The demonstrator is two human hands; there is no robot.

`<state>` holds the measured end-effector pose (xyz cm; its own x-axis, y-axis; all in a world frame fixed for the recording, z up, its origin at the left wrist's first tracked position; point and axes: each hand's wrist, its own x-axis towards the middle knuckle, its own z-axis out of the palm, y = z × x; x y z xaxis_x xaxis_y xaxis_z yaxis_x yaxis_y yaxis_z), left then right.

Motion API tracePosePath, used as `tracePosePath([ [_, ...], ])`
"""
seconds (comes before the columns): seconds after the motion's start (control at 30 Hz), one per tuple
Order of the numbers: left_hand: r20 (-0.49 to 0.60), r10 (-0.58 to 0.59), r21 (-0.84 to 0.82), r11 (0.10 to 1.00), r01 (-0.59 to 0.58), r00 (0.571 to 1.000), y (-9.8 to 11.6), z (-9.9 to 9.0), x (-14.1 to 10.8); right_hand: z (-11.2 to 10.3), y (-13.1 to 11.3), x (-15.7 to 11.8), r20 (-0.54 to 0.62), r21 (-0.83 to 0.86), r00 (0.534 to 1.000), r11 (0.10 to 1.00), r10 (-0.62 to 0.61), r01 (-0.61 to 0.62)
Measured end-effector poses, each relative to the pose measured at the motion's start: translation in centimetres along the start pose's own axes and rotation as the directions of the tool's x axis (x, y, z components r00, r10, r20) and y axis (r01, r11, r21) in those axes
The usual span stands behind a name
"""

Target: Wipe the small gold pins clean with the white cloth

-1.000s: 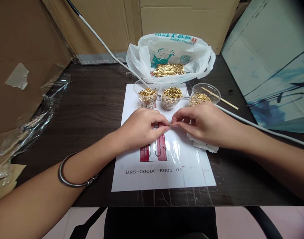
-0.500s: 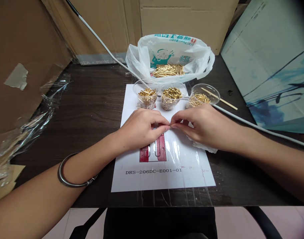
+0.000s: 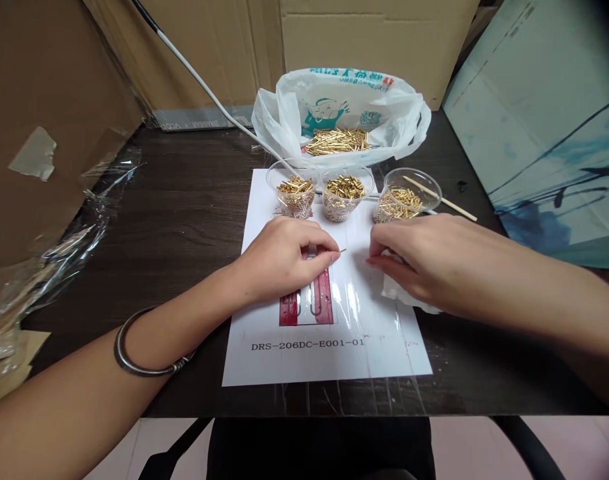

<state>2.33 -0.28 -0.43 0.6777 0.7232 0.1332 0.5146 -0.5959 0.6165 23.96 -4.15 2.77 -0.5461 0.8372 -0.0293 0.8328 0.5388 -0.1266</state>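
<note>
My left hand [image 3: 294, 257] is closed in a pinch over the printed sheet [image 3: 264, 363], and a thin gold-coloured metal pin [image 3: 343, 251] pokes out from its fingertips. To the right, my right hand [image 3: 414, 257] is closed with thumb and finger nearly together; whether anything is between them is hidden. It is just in front of the right plastic cup [image 3: 400, 200], above a crumpled white tissue [image 3: 409, 297]. The left cup [image 3: 294, 193] and the middle cup [image 3: 345, 193] stand behind my left hand. All the cups hold small gold-coloured metal pieces.
Behind the cups an open white plastic bag [image 3: 344, 110] holds a heap of longer gold pins [image 3: 338, 141]. A white cable [image 3: 214, 100] runs past the cups. A wooden stick [image 3: 442, 199] lies by the right cup. Cardboard [image 3: 184, 60] walls the dark table [image 3: 184, 193].
My right hand has moved right, away from my left fingertips, where the two had met. The thin pin now shows in my left hand, which has stayed in place.
</note>
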Motion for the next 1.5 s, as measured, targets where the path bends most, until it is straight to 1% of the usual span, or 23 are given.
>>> tracePosePath([
  [0.07, -0.01, 0.0, -0.009, 1.0, 0.0, 1.0, -0.1, 0.1, 0.0, 0.5, -0.4, 0.9, -0.01, 0.042, 1.0, 0.999, 0.015, -0.015],
  [0.2, -0.027, 0.005, -0.028, 1.0, -0.006, 1.0, -0.2, 0.1, 0.0, 2.0, -0.7, 2.1, -0.155, 0.171, 0.984, 0.983, 0.092, -0.065],
  [0.27, -0.037, 0.013, -0.035, 0.999, -0.014, 0.999, -0.3, 0.1, -0.1, 2.3, -0.7, 2.2, -0.188, 0.202, 0.977, 0.977, 0.105, -0.066],
  [0.37, -0.042, 0.017, -0.042, 0.999, -0.019, 0.999, -0.3, 0.1, -0.1, 1.6, -0.9, 1.9, -0.166, 0.183, 0.981, 0.98, 0.103, -0.072],
  [0.5, -0.044, 0.004, -0.036, 0.999, -0.006, 0.999, -0.2, 0.1, 0.0, 0.8, -1.3, 1.5, -0.076, 0.097, 0.992, 0.991, 0.101, -0.093],
  [0.6, -0.044, -0.004, -0.036, 0.999, 0.002, 0.999, -0.2, 0.2, -0.1, 1.1, -1.2, 1.6, -0.044, 0.104, 0.993, 0.989, 0.108, -0.103],
  [0.7, -0.037, -0.008, -0.04, 0.999, 0.007, 0.999, -0.2, 0.1, -0.1, 1.5, -1.2, 1.5, -0.06, 0.124, 0.99, 0.985, 0.127, -0.119],
  [0.77, -0.033, -0.011, -0.048, 0.999, 0.009, 0.999, -0.2, 0.1, -0.1, 1.3, -1.4, 1.1, -0.103, 0.073, 0.986, 0.99, 0.127, -0.12],
  [0.83, -0.031, -0.013, -0.054, 0.998, 0.012, 0.999, -0.2, 0.1, -0.1, 0.9, -1.9, 0.4, -0.146, -0.078, 0.979, 0.985, 0.142, -0.154],
  [0.87, -0.032, -0.013, -0.054, 0.998, 0.011, 0.999, -0.2, 0.1, -0.1, 0.7, -2.1, 0.1, -0.157, -0.171, 0.975, 0.968, 0.159, -0.186],
  [0.93, -0.039, -0.004, -0.051, 0.999, 0.002, 0.999, -0.3, 0.1, -0.1, 0.3, -2.6, -0.5, -0.145, -0.309, 0.97, 0.922, 0.196, -0.232],
  [1.0, -0.049, 0.003, -0.048, 0.999, -0.005, 0.999, -0.4, 0.2, -0.1, 0.3, -2.8, -0.6, -0.084, -0.346, 0.977, 0.914, 0.194, -0.211],
  [1.1, -0.056, 0.003, -0.049, 0.999, -0.006, 0.998, -0.5, 0.3, -0.1, 0.6, -2.6, -0.1, -0.006, -0.297, 0.989, 0.944, 0.15, -0.145],
  [1.2, -0.05, -0.001, -0.049, 0.999, -0.001, 0.999, -0.5, 0.2, -0.1, 1.0, -2.0, 0.6, -0.008, -0.191, 0.993, 0.974, 0.12, -0.119],
  [1.27, -0.048, -0.003, -0.049, 0.999, 0.0, 0.999, -0.5, 0.2, -0.1, 1.3, -1.6, 1.1, -0.042, -0.093, 0.993, 0.989, 0.108, -0.111],
  [1.37, -0.05, -0.008, -0.058, 0.998, 0.006, 0.999, -0.5, 0.3, -0.2, 1.8, -1.3, 1.5, -0.136, 0.05, 0.985, 0.993, 0.109, -0.103],
  [1.5, -0.05, 0.001, -0.056, 0.998, -0.004, 0.999, -0.5, 0.3, -0.2, 2.8, -1.3, 1.8, -0.243, 0.177, 0.966, 0.983, 0.09, -0.047],
])
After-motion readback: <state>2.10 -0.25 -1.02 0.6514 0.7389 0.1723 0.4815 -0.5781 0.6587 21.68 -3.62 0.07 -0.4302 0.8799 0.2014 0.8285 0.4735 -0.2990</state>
